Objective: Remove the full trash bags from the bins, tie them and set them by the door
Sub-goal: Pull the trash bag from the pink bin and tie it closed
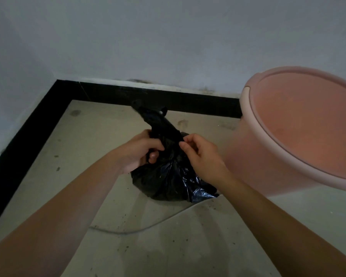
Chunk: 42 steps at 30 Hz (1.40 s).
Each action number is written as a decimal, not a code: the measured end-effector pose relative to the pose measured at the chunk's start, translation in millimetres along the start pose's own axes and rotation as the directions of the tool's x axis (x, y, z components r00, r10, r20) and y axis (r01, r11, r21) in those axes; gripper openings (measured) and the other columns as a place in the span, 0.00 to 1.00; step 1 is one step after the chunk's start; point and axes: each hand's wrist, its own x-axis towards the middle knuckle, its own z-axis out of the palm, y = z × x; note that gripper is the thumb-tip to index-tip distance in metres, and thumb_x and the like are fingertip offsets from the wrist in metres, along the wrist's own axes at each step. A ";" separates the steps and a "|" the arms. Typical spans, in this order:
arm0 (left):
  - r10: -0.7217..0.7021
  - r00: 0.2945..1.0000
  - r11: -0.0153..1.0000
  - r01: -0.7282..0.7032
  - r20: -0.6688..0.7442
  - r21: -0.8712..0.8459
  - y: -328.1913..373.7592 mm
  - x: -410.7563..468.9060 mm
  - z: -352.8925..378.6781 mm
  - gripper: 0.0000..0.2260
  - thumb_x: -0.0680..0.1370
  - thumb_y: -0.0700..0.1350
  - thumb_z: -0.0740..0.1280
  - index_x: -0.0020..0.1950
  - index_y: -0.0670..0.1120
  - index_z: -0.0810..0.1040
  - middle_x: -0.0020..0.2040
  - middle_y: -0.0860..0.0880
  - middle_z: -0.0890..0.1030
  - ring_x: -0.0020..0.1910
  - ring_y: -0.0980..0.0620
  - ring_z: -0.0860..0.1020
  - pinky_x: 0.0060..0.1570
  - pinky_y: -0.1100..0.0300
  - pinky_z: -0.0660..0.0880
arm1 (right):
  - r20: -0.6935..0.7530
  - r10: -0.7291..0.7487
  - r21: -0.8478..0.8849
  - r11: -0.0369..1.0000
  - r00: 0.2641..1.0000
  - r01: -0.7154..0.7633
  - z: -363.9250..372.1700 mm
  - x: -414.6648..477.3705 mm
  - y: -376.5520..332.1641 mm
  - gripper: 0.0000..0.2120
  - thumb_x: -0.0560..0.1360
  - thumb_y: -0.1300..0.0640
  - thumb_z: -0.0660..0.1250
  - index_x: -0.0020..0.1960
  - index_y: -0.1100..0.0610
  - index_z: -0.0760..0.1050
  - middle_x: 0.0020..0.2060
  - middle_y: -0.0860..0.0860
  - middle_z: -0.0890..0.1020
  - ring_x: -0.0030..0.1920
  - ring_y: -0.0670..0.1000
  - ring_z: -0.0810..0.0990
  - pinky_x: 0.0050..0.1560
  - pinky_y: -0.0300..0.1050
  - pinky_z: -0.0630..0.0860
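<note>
One black trash bag (168,182) sits on the floor (188,246), out of the bin, in the room corner and low in the middle of the view. Body bulges, looks full. Its gathered neck (158,122) is twisted into a rope that sticks up and away toward the black skirting (198,102).

Left grip (136,150): fingers and thumb curled round the base of the neck, clamping it. Right grip (202,154): fingers bent, thumb and forefinger tips meet at the right side of the neck and seem to pinch a fold of plastic. How firm that pinch is can't be told, since the black plastic is dark.

Step in hand, by my read: tying. The bag is lifted out and the neck is twisted, but I see no knot.

Next move likely calls for:
- the left grip holding the twist tight so it doesn't unwind
- the right grip taking the free end, looping it round and pulling it through
- enough slack in the neck to make the loop
- then a carry to the door, which is not in view

Pink bin (288,140) stands just right of the bag, near the right forearm. Its open mouth faces the camera and no liner is visible inside. A pale cable (148,226) curves across the floor in front of the bag. Grey wall (168,47) behind.
</note>
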 end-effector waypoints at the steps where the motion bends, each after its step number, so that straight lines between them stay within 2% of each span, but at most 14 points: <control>1: 0.032 0.998 0.999 -0.033 0.062 0.002 -0.6 -2.5 -2.3 0.13 0.73 0.32 0.68 0.54 0.44 0.73 0.31 0.50 0.70 0.30 0.54 0.66 0.31 0.62 0.64 | -0.005 -0.002 -0.020 1.000 1.000 0.002 -1.5 1.8 -0.3 0.04 0.80 0.54 0.67 0.50 0.52 0.79 0.38 0.43 0.80 0.40 0.44 0.79 0.45 0.44 0.78; 4: 0.096 0.986 0.995 -0.099 0.137 0.016 -2.2 -8.1 -5.9 0.05 0.74 0.39 0.74 0.46 0.47 0.82 0.30 0.52 0.71 0.31 0.54 0.66 0.37 0.60 0.64 | 0.005 -0.032 -0.077 0.997 0.999 0.032 -3.0 6.1 0.2 0.02 0.77 0.55 0.71 0.49 0.49 0.82 0.39 0.41 0.83 0.40 0.40 0.81 0.46 0.41 0.79; 7: 0.089 0.996 0.996 -0.089 0.013 -0.033 -5.5 0.3 -7.6 0.22 0.73 0.49 0.76 0.61 0.38 0.79 0.30 0.51 0.68 0.29 0.54 0.63 0.30 0.62 0.62 | 0.074 -0.017 -0.080 0.996 0.997 0.023 -2.4 8.6 -1.5 0.05 0.75 0.55 0.74 0.50 0.51 0.84 0.40 0.42 0.85 0.42 0.42 0.83 0.50 0.43 0.81; 8: 0.093 0.996 0.995 -0.094 -0.019 -0.044 -5.7 2.2 -7.2 0.22 0.75 0.51 0.73 0.61 0.36 0.78 0.30 0.50 0.66 0.28 0.53 0.62 0.28 0.62 0.62 | 0.105 0.009 -0.056 0.998 0.994 -0.003 -2.6 7.9 -3.2 0.05 0.74 0.54 0.75 0.50 0.51 0.85 0.40 0.43 0.85 0.42 0.42 0.83 0.50 0.43 0.81; 11: 0.104 0.994 0.991 -0.101 0.033 -0.085 -5.6 1.4 -10.5 0.16 0.82 0.50 0.64 0.58 0.38 0.81 0.30 0.48 0.64 0.28 0.53 0.63 0.29 0.60 0.63 | 0.123 0.094 0.025 0.995 0.988 -0.097 -9.7 5.1 -11.4 0.07 0.77 0.47 0.71 0.51 0.48 0.84 0.42 0.44 0.86 0.44 0.42 0.83 0.49 0.41 0.80; 16: 0.112 0.980 0.994 -0.114 0.167 0.002 2.9 -9.2 -13.1 0.15 0.81 0.49 0.65 0.57 0.37 0.81 0.31 0.48 0.66 0.31 0.52 0.68 0.33 0.58 0.66 | 0.101 0.303 0.255 0.913 0.948 -0.319 -27.3 19.2 -38.9 0.25 0.80 0.34 0.54 0.65 0.48 0.77 0.53 0.45 0.82 0.52 0.47 0.81 0.55 0.47 0.76; 21: 0.143 0.975 0.977 -0.166 0.172 0.132 11.1 -13.9 -6.6 0.13 0.81 0.49 0.65 0.52 0.38 0.80 0.31 0.48 0.70 0.32 0.51 0.70 0.36 0.58 0.69 | 0.240 0.271 0.207 0.924 0.932 -0.322 -14.4 40.3 -64.2 0.30 0.75 0.29 0.59 0.64 0.49 0.78 0.56 0.45 0.82 0.56 0.45 0.80 0.58 0.47 0.74; 25: 0.168 0.980 0.985 -0.172 0.107 0.032 8.9 -15.0 -9.5 0.15 0.82 0.49 0.64 0.54 0.38 0.81 0.34 0.47 0.76 0.39 0.50 0.77 0.48 0.59 0.78 | -0.060 0.188 0.359 0.920 0.980 -0.155 -7.9 50.9 -72.1 0.12 0.81 0.45 0.63 0.45 0.51 0.79 0.42 0.47 0.83 0.41 0.42 0.79 0.43 0.40 0.72; 27: 0.177 0.981 0.982 -0.171 0.075 -0.078 4.6 -12.9 -16.7 0.17 0.83 0.50 0.62 0.56 0.35 0.80 0.40 0.43 0.79 0.46 0.46 0.81 0.55 0.55 0.79 | -0.166 0.220 0.472 0.874 0.961 -0.118 -9.7 51.3 -74.0 0.11 0.83 0.47 0.61 0.45 0.51 0.76 0.42 0.46 0.82 0.41 0.43 0.80 0.40 0.39 0.73; 31: 0.177 0.982 0.930 -0.147 0.060 -0.337 -5.4 -9.9 -25.4 0.16 0.83 0.52 0.58 0.62 0.44 0.78 0.42 0.44 0.82 0.43 0.47 0.82 0.52 0.55 0.80 | -0.171 0.235 0.545 0.832 0.957 -0.107 -13.8 43.7 -72.7 0.13 0.84 0.48 0.57 0.50 0.55 0.75 0.47 0.50 0.83 0.49 0.48 0.82 0.48 0.44 0.79; 35: 0.162 0.984 0.881 -0.111 0.073 -0.459 -12.4 -11.8 -32.2 0.18 0.82 0.56 0.55 0.43 0.46 0.75 0.46 0.40 0.84 0.44 0.47 0.83 0.52 0.55 0.80 | -0.100 0.304 0.742 0.657 0.947 -0.132 -19.9 34.0 -70.7 0.13 0.85 0.51 0.56 0.51 0.58 0.74 0.48 0.55 0.84 0.54 0.53 0.84 0.55 0.47 0.81; 37: 0.130 0.990 0.889 -0.094 0.049 -0.449 -13.1 -11.1 -33.7 0.19 0.83 0.57 0.53 0.38 0.47 0.68 0.48 0.39 0.84 0.48 0.47 0.84 0.56 0.54 0.79 | -0.018 0.346 0.830 0.529 0.938 -0.178 -19.5 27.3 -70.8 0.13 0.85 0.51 0.55 0.51 0.59 0.71 0.41 0.55 0.85 0.48 0.53 0.86 0.52 0.46 0.82; 40: 0.106 0.994 0.901 -0.083 0.031 -0.427 -13.2 -6.0 -37.1 0.20 0.82 0.57 0.58 0.34 0.47 0.69 0.50 0.37 0.84 0.54 0.46 0.84 0.61 0.51 0.75 | 0.058 0.370 0.892 0.397 0.927 -0.215 -15.5 21.2 -70.8 0.11 0.85 0.50 0.57 0.50 0.58 0.69 0.31 0.50 0.79 0.36 0.49 0.81 0.53 0.49 0.80; 42: 0.091 0.996 0.912 -0.075 0.023 -0.403 -12.6 -5.7 -37.0 0.17 0.80 0.55 0.66 0.42 0.41 0.81 0.56 0.33 0.82 0.60 0.41 0.81 0.64 0.48 0.75 | 0.104 0.374 0.895 0.368 0.922 -0.250 -14.4 19.6 -67.3 0.11 0.83 0.49 0.61 0.49 0.56 0.68 0.29 0.49 0.72 0.32 0.47 0.75 0.56 0.51 0.79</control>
